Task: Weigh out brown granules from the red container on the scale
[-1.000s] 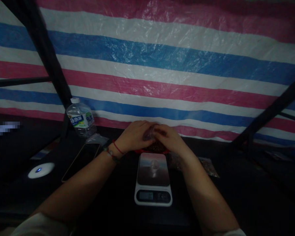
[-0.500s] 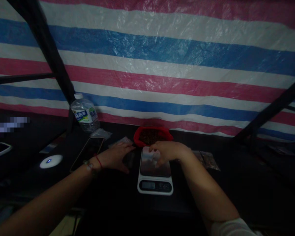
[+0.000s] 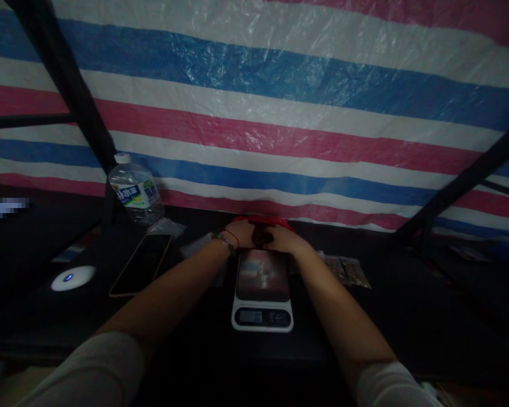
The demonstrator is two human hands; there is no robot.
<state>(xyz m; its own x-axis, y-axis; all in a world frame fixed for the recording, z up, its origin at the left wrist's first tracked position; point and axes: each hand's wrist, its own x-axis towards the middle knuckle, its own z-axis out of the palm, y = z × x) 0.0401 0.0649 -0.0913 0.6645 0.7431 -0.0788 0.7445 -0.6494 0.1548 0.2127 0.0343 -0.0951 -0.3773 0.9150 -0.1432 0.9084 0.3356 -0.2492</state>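
At the back of the black table sits a red bag (image 3: 261, 219), its mouth spread wide, with small dark brown pieces (image 3: 261, 236) inside. My left hand (image 3: 242, 233) reaches over its left side, and my right hand (image 3: 283, 239) is over its right side. The fingers of both hands dip toward the brown pieces and are mostly hidden in the dark, so their grip does not show. Just in front of the bag lies a white kitchen scale (image 3: 262, 329). Nothing rests on its shiny metal plate (image 3: 263, 277), and its display is lit.
Left of the scale are a phone (image 3: 142, 264), a white oval device (image 3: 73, 278), clear plastic bags (image 3: 195, 246) and a large clear bottle (image 3: 136, 189). Small filled bags (image 3: 356, 272) lie right. Behind hangs a striped sheet (image 3: 254, 124) between dark metal posts (image 3: 74, 107).
My left hand has gone from the plastic bags left of the scale to the red bag. My right hand has moved from above the scale plate to the red bag.
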